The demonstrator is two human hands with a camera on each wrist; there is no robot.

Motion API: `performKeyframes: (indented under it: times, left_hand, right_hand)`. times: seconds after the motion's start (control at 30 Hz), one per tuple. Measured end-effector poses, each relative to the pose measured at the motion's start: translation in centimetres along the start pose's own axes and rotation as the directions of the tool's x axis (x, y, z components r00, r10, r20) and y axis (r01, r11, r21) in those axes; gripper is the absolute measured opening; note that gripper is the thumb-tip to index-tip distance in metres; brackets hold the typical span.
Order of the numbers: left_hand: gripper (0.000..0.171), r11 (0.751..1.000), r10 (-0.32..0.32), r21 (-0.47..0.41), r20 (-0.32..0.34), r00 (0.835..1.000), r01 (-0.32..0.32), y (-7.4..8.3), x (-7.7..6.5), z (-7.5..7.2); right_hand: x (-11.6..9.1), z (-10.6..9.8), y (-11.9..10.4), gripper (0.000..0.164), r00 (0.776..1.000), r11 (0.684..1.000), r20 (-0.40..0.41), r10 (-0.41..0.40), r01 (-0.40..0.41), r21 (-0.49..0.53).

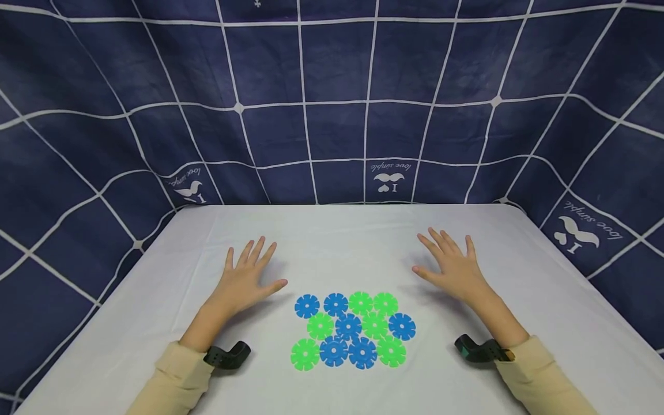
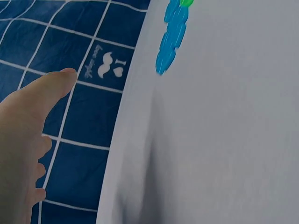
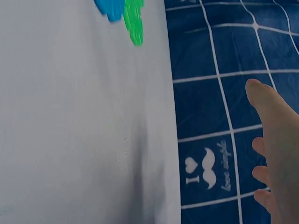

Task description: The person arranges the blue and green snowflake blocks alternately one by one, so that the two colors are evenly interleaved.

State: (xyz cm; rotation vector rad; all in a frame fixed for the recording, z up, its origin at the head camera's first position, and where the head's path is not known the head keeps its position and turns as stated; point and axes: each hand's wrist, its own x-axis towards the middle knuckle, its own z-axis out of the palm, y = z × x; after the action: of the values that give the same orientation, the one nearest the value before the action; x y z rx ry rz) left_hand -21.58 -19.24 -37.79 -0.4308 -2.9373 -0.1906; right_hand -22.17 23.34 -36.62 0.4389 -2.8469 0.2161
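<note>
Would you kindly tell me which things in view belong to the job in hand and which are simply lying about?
Likely the job's:
six green notched discs
six blue notched discs

Likely just surroundings:
white table surface
navy gridded cloth
black wrist devices

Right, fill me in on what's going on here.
Someone's left hand and right hand hover, fingers spread, over a white table. Roughly between them, six blue discs and six green discs lie in three loose rows. Neither hand is touching any disc.
</note>
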Motion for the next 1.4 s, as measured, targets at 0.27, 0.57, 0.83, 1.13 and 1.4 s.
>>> performKeyframes:
  times: [0.27,0.57,0.83,1.13,1.4]
  left_hand:
    - [0.082,0.997,0.076,-0.015,0.011,0.997,-0.076,2.5,0.0,0.1]
    - [0.073,0.991,0.126,-0.046,0.003,0.992,-0.125,4.5,0.3,1.1]
    - [0.061,0.989,0.137,-0.042,-0.034,0.990,-0.139,5.8,0.1,2.1]
    - [0.041,0.982,0.156,-0.091,-0.091,0.984,-0.164,5.8,-0.2,3.5]
    - [0.030,0.918,0.105,-0.387,0.015,0.994,-0.091,4.7,-0.2,4.4]
  right_hand:
    - [0.0,0.9,-3.4,0.065,0.986,0.988,-0.067,-0.155,0.154,-0.021]
    - [-0.1,1.9,-7.1,0.059,0.963,0.965,-0.066,-0.261,0.263,0.017]
    - [-0.4,3.1,-9.4,0.053,0.956,0.954,-0.034,-0.291,0.293,0.064]
    - [-1.0,5.1,-9.9,0.041,0.976,0.946,-0.013,-0.217,0.213,0.244]
    - [-1.4,6.3,-9.7,0.035,0.981,0.902,0.010,-0.191,0.172,0.395]
